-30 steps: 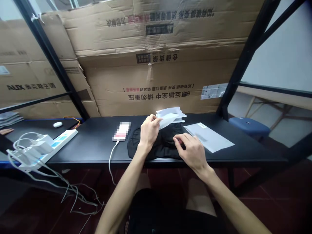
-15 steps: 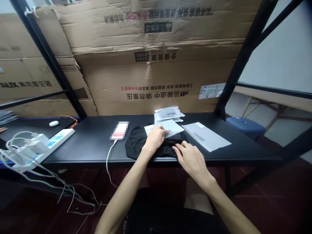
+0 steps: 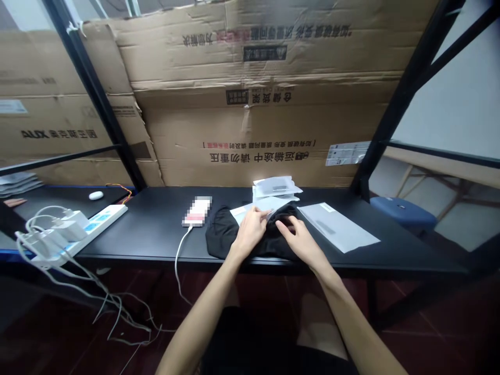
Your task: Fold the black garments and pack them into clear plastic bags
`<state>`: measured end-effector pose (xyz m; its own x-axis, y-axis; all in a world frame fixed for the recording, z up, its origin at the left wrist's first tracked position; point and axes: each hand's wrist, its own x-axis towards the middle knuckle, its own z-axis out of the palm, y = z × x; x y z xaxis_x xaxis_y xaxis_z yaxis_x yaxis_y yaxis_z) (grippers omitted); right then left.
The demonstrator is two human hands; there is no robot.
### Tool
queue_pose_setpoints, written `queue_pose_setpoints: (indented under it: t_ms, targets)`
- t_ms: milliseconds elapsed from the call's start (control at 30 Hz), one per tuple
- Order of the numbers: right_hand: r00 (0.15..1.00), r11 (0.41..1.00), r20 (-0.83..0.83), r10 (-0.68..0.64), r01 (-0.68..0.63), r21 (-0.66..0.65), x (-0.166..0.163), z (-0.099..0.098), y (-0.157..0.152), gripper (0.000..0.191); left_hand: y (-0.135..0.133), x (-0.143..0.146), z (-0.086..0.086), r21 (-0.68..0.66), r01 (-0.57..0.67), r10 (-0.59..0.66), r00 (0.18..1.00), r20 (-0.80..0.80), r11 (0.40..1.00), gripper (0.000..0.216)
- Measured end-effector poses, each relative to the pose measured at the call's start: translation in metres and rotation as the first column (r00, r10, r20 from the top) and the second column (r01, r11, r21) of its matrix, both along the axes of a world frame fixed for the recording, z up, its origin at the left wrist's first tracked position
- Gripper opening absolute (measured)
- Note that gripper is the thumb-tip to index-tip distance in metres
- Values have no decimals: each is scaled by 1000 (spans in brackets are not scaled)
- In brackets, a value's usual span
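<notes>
— At the near edge of the table, how does the black cloth lie?
— Bunched, soft and limp; likely light. The right hand pinches a fold. The left hand curls over the cloth and a thin white bag; I can't tell whether it grips.
— Best hold?
— A hem or thick fold, I'd judge. The bag looks slick and flimsy.

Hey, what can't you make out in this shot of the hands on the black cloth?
Head view:
1. Phone screen: blurred by a pixel patch.
2. White packet beneath the left hand: mostly covered; grip unclear.
3. Right hand fingertips: curled into the black cloth; hold unclear.
4. Large envelope label: too small to read.
</notes>
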<state>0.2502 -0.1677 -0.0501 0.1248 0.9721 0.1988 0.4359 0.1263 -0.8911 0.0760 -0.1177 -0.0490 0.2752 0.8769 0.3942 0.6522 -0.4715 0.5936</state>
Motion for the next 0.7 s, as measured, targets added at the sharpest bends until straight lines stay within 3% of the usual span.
queue_pose_setpoints:
  t_ms: [67,133,233,367,533,700]
  targets:
    - [947,998,-319,47,-60,-34,-5,6,6,31,-1,2,-2,14,-22,22,1000,5,1000,43]
    - [807,989,-586,70,-132,-64,-10,14,11,25,-1,3,-5,17,-33,32,999,8,999,44]
    - [608,976,-794,17,-181,-118,-16,23,18,14,-1,3,-8,26,-38,38,999,8,999,45]
    - [531,962,-844,-75,-184,-201,-16,27,26,9,-5,-2,-3,80,-92,92,996,5,992,44]
    - [413,961,-911,-1,-251,-115,-13,24,27,16,-21,-12,21,229,-203,193,979,62,952,45]
    - [422,972,-906,-25,-201,-121,-5,27,23,15,-36,-15,41,362,-300,318,948,9,882,47]
